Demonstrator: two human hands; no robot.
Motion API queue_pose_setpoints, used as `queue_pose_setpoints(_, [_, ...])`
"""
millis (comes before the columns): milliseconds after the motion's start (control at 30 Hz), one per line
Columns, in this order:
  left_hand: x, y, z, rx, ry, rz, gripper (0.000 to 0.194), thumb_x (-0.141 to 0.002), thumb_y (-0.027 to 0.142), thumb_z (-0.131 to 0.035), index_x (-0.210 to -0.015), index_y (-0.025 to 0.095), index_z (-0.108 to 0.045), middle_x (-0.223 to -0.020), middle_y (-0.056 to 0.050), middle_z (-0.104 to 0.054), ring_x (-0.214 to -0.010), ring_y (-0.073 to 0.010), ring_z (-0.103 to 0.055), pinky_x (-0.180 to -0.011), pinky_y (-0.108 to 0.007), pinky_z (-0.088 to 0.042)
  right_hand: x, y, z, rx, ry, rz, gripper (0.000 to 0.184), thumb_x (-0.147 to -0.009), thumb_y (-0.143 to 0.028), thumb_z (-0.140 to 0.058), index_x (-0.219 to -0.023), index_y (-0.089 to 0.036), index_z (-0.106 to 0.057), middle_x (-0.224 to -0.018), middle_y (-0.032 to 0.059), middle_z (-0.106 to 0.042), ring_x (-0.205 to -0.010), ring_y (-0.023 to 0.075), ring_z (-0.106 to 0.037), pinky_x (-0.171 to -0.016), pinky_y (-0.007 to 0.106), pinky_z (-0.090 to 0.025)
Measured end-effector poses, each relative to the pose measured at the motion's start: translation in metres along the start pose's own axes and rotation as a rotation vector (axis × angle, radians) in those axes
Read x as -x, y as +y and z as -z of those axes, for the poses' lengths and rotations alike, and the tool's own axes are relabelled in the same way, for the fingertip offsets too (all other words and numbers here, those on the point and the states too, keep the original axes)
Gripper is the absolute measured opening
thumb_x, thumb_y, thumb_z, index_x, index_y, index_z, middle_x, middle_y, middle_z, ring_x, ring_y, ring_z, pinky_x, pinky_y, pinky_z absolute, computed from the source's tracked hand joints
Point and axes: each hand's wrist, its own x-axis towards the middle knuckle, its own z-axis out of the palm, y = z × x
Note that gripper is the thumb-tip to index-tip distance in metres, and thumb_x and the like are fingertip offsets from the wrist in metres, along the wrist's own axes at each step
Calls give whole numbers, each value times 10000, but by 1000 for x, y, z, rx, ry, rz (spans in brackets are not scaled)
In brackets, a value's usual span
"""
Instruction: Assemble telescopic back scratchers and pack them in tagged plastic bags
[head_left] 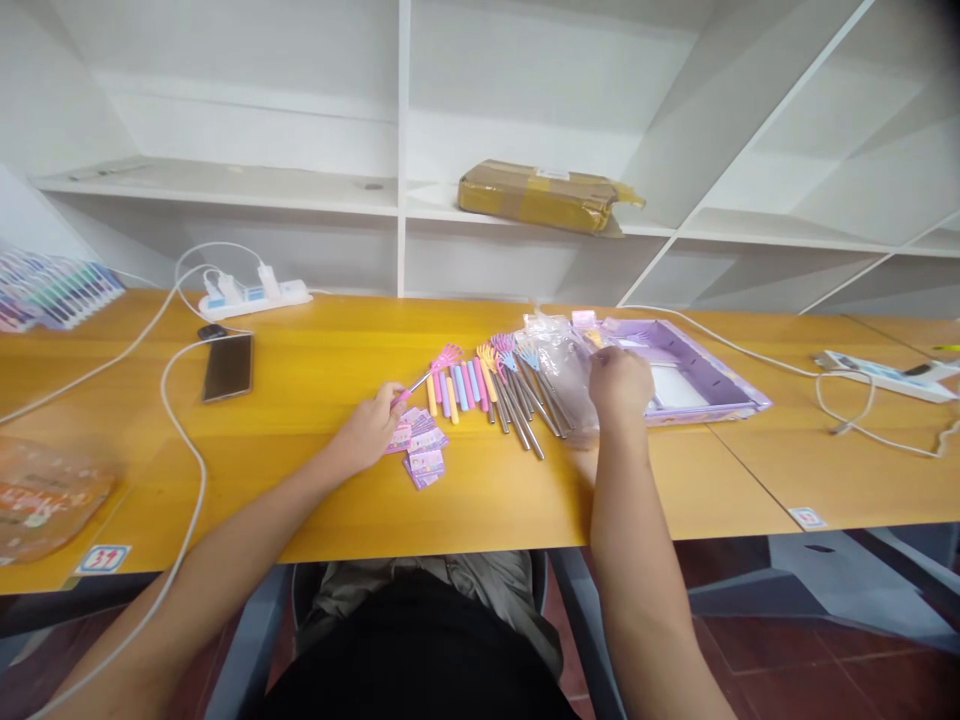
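Note:
My left hand is closed round the pink handle of a back scratcher, whose pink claw head points up and right. Beneath that hand lies a spread of small printed cards. Just right of it are several pastel handle sleeves in a row. Metal-rod back scratchers with yellow, purple and blue claws form a pile in the middle. My right hand is closed between a clear plastic bag and a purple open box; what its fingers grip is hidden.
A phone and a white power strip with cables lie at the left. Toothbrush-like packs and an orange bag stand farther left. A taped parcel rests on the shelf. Another power strip is at the right.

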Motion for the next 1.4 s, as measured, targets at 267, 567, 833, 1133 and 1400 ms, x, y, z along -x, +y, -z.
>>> queue_pose_setpoints(267, [0,-2,-4,165,38,-42,325,-1109,416,-400,-1366,236,-483,-970,-24,-684,-790,-197,-640,-767,-331,-473,17,-45,8,-867,-140,64,350,-980,-497,-588,-1002,-179,-731,-643,-7,-592,-556,156,-488,-593,299,-401])
queue_pose_setpoints(567, [5,8,-5,303,-270,-205,290,-978,324,-576,-831,197,-791,-958,-52,-631,-861,-186,-620,-788,-289,-471,86,-133,7,-1546,-168,18,290,-947,-492,-713,-992,-277,-524,-677,-81,-462,-507,106,-397,-472,239,-339])
queue_pose_setpoints(833, [19,14,-20,604,-440,-169,427,-1006,574,-643,-1195,228,-806,-999,-63,-654,-793,-159,-569,-663,-258,-446,127,-142,11,-1346,323,433,332,-1026,-374,-636,-821,-270,-398,-804,-6,-494,-701,166,-525,-660,317,-478])
queue_pose_setpoints(1133, [22,22,-20,1064,-263,-90,593,-899,572,-816,-1378,246,-690,-892,5,-588,-555,-45,-375,-503,-216,-290,159,-157,10,-880,-18,1421,96,-1005,-279,-660,-958,-258,-579,-981,59,-743,-898,201,-702,-784,341,-542])
queue_pose_setpoints(1400, [19,26,-11,938,-69,-81,586,-886,433,-858,-1396,240,-645,-839,30,-569,-651,-91,-499,-609,-217,-423,146,-152,20,-1383,-213,679,356,-1089,-429,-513,-786,-244,-537,-750,17,-581,-725,189,-567,-732,358,-495])
